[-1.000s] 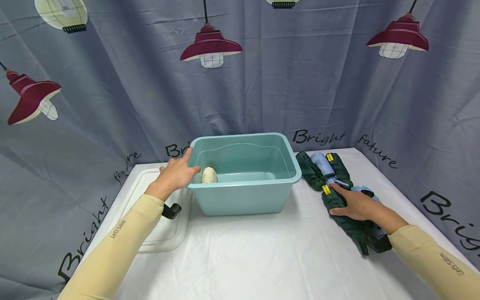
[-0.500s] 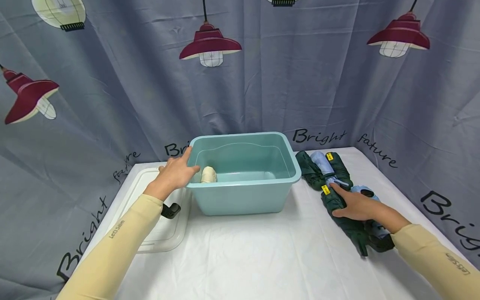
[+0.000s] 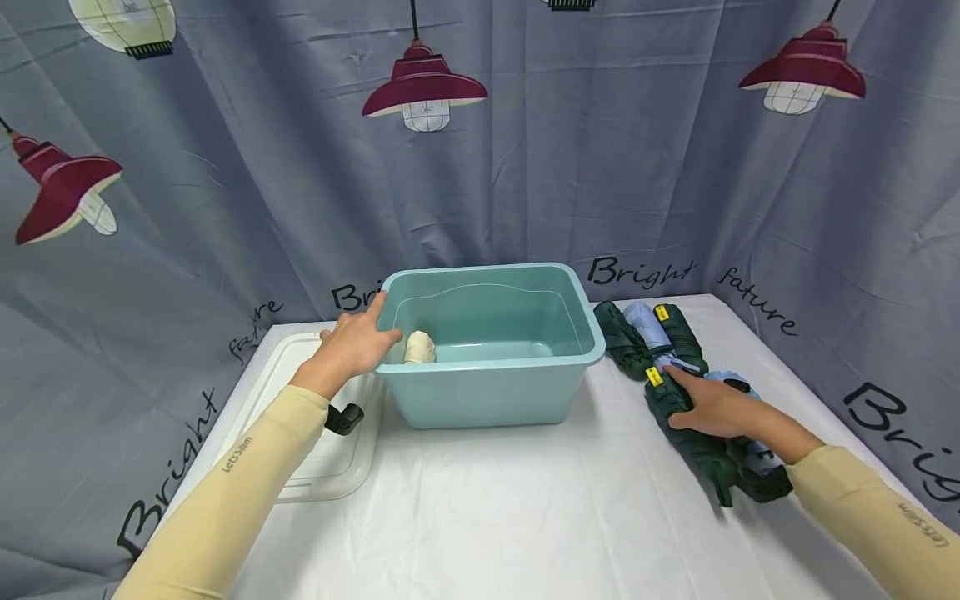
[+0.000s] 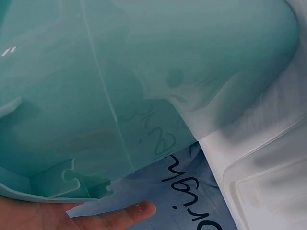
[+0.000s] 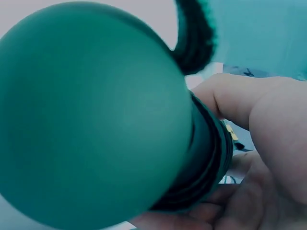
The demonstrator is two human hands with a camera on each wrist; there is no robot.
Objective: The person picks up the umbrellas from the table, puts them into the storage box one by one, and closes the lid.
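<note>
My right hand (image 3: 716, 406) grips a dark green folded umbrella (image 3: 686, 437) with a yellow tag, thumb on its near side and fingers over the far side. In the right wrist view the umbrella's rounded handle end (image 5: 91, 115) and its dark strap (image 5: 196, 38) fill much of the picture, with curled fingers (image 5: 240, 206) beneath. At the left rim of a teal plastic bin (image 3: 487, 396) rests my left hand (image 3: 356, 346), index finger straight along the edge and thumb over the inside. A cream rolled bundle (image 3: 420, 347) stands inside the bin's left end.
Other folded umbrellas, dark green (image 3: 621, 337) and light blue (image 3: 648, 325), lie right of the bin, some partly under my right hand. A clear-white lid (image 3: 322, 467) lies left of the bin on the white tablecloth (image 3: 510, 517). A grey-blue curtain (image 3: 540, 183) hangs behind.
My right hand and the near green umbrella have shifted very slightly, with its lower end now a little higher and further left. The left hand keeps its place on the bin rim.
</note>
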